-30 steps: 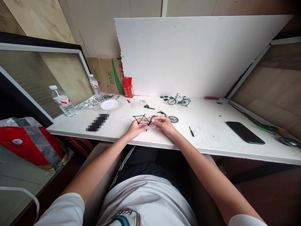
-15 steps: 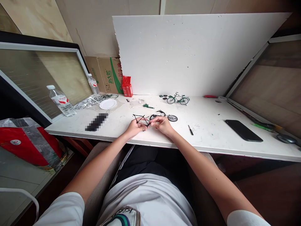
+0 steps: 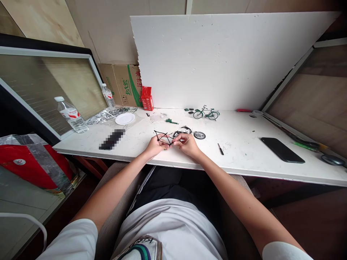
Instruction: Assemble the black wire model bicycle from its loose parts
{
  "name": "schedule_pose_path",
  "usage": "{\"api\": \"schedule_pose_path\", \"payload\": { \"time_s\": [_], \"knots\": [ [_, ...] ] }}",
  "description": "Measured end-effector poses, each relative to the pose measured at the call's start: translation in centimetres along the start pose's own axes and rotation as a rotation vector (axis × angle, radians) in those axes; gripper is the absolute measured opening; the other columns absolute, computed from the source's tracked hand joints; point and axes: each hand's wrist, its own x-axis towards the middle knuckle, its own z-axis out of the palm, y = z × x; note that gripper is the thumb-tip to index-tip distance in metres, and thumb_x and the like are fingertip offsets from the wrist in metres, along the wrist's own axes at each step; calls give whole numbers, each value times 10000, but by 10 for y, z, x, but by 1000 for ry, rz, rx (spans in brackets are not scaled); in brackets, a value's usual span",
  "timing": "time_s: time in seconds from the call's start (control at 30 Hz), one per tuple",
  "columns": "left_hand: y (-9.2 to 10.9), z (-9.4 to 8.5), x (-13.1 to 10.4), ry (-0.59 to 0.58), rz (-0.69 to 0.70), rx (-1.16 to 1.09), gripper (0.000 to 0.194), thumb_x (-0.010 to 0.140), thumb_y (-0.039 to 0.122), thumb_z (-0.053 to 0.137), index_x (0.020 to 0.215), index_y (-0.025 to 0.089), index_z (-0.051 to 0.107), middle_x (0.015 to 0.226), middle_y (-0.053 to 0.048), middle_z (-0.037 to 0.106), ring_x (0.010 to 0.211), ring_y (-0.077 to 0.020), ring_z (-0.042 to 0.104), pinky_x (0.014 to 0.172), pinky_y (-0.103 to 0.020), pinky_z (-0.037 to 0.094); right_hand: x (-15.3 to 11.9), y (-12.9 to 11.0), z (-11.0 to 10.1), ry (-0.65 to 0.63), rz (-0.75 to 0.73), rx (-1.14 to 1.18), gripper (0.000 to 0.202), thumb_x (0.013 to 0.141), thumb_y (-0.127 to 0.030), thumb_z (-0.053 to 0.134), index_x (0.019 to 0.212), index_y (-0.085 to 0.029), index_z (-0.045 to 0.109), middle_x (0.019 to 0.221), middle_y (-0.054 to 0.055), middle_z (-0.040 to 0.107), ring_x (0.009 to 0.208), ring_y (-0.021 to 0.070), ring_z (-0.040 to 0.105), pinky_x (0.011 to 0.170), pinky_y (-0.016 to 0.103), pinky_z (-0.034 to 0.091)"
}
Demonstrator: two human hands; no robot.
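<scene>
Between my hands, above the table's front edge, is a small black model bicycle frame point(image 3: 162, 135). My left hand point(image 3: 155, 147) is closed on it from the left, thumb and fingers pinching its lower bars. The fingertips of my right hand point(image 3: 186, 143) pinch the frame's right end; whether they also hold a small part cannot be made out. Just behind my right hand lie black curved bicycle parts point(image 3: 186, 129), partly hidden by it. A small spoked wheel point(image 3: 200, 135) rests flat to their right. Farther back stands a green model bicycle point(image 3: 206, 113).
On the white table point(image 3: 141, 139) are a green plastic part point(image 3: 171, 121), a small knife-like tool point(image 3: 220, 149) and a black phone point(image 3: 282, 150). At left are a white plate point(image 3: 125, 118), a water bottle point(image 3: 71, 115) and a red box point(image 3: 147, 98). A white foam board point(image 3: 227, 61) leans behind.
The frame's top has tipped slightly in my left hand. My hands stay almost in place, and the whole view has shifted a little.
</scene>
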Motion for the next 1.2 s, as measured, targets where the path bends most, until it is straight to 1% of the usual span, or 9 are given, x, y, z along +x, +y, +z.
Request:
{"api": "schedule_pose_path", "payload": {
  "time_s": [0.2,0.43,0.7,0.83,0.93,1.0,1.07,1.13,1.2],
  "knots": [
    [0,0,-1,-7,-2,4,615,620,208,939,1152,154,636,766,-41,749,750,-216,750,742,-332,558,0,2,1,-5,10,-21,213,788,-411,827,757,-220,737,776,66,755,753,231,679,705,351,501],
    [-1,1,1,3,9,-2,609,604,206,949,1129,155,645,740,-22,722,770,-237,759,734,-334,566,-1,6,2,2,-37,-79,136,836,-327,751,753,-222,722,824,75,765,795,237,694,718,351,493],
    [1,1,0,-8,0,-16,624,598,193,944,1150,150,656,743,-27,729,746,-221,747,721,-321,556,-3,3,2,-17,-57,-133,127,865,-314,731,776,-225,715,830,74,776,794,238,697,715,350,502],
    [-1,0,1,-26,-10,-37,623,597,177,944,1150,151,658,727,-28,726,737,-218,740,713,-311,535,-5,5,3,-4,-66,-148,173,868,-360,764,780,-227,696,846,88,773,776,244,704,697,361,516],
    [-3,0,3,-26,1,-53,620,600,182,955,1142,151,655,717,-25,726,703,-196,720,709,-305,524,-5,8,6,2,-49,-88,230,891,-435,768,817,-229,695,853,92,766,780,253,726,697,376,539],
    [-4,0,3,-26,29,-72,603,620,220,968,1129,149,652,731,-28,736,692,-179,711,735,-311,530,-5,9,7,27,-14,4,288,887,-504,779,854,-231,695,817,80,754,757,251,730,658,367,544],
    [-4,0,4,-32,60,-99,578,655,275,975,1113,148,647,767,-43,755,718,-175,723,790,-326,540,-3,10,7,72,16,67,344,860,-555,805,881,-228,700,792,70,748,711,237,712,585,342,521],
    [-5,0,5,-47,83,-119,548,693,334,972,1094,145,649,813,-64,775,772,-188,747,850,-348,546,-2,10,7,118,29,78,384,835,-581,828,900,-220,713,805,71,750,692,222,693,535,321,499],
    [-5,0,6,-62,98,-128,517,724,392,961,1061,142,659,847,-79,785,827,-209,767,894,-369,549,-1,9,6,141,42,87,407,832,-595,830,921,-213,720,835,76,752,708,218,695,518,309,500]
  ]
}}
